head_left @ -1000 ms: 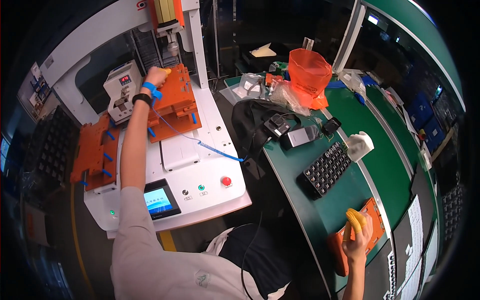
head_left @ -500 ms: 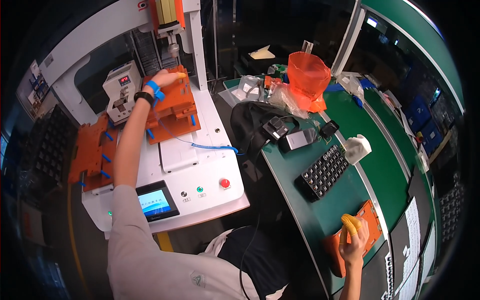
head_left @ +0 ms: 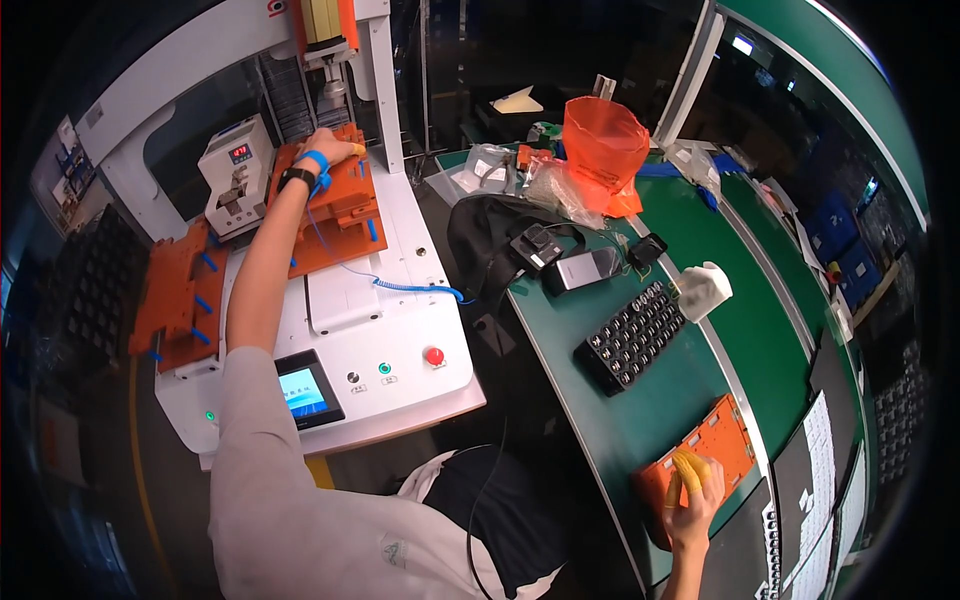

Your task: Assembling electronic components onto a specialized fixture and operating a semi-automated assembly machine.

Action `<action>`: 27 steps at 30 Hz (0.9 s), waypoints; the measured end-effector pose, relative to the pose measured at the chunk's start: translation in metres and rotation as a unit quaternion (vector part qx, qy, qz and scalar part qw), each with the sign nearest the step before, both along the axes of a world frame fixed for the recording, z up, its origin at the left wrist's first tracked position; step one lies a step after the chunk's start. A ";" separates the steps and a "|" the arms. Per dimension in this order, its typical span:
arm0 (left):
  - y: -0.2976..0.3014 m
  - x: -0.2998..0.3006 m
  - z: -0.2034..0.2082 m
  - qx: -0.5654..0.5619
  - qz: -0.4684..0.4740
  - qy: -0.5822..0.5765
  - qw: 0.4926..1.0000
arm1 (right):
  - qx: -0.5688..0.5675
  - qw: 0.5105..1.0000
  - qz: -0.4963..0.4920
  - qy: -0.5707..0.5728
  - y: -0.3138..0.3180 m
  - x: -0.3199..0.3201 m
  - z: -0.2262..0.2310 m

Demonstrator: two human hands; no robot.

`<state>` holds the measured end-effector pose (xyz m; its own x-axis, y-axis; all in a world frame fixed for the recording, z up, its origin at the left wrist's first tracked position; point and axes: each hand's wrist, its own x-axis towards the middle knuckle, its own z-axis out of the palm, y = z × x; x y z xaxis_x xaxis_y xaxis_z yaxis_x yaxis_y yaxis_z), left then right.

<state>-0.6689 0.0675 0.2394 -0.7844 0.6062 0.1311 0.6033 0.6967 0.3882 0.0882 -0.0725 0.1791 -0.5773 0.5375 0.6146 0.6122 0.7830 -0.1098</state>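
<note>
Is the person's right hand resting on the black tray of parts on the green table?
No, the right hand rests on an orange fixture plate near the table edge, apart from the black tray.

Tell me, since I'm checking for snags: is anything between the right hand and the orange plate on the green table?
Nothing visible. The right hand already rests on the orange plate at the near end of the green table, yellow fingertips touching it. The black tray lies farther up the table, apart from both.

Small blue screen [head_left: 302,391] on machine front [head_left: 400,375]
</note>
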 end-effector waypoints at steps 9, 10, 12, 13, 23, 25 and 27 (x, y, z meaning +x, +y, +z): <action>-0.008 -0.022 -0.026 0.258 -0.098 0.051 0.960 | 0.021 1.000 -0.003 0.002 0.001 0.006 0.011; -0.005 -0.015 -0.025 0.255 -0.083 0.063 0.961 | 0.019 1.000 0.004 0.006 0.002 0.004 0.010; -0.009 -0.035 -0.025 0.265 -0.091 0.069 0.957 | 0.015 0.999 0.026 0.014 0.006 -0.004 0.009; -0.012 -0.047 -0.025 0.273 -0.098 0.056 0.955 | 0.018 0.999 0.039 0.016 0.008 -0.008 0.010; -0.057 -0.047 -0.027 0.262 -0.127 0.068 0.954 | 0.005 0.998 0.055 0.003 0.015 -0.017 0.011; -0.092 0.031 -0.017 0.323 -0.174 -0.023 0.930 | -0.009 0.999 0.043 -0.004 0.012 -0.017 0.009; -0.148 0.107 -0.007 0.301 -0.131 0.002 0.945 | 0.007 0.999 0.036 -0.007 0.011 -0.015 0.006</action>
<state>-0.5616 -0.0808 0.2320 -0.6172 0.5933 0.5168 0.7264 0.1770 0.6641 0.0736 -0.0610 0.1855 -0.6224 0.4854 0.6140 0.5560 0.8263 -0.0897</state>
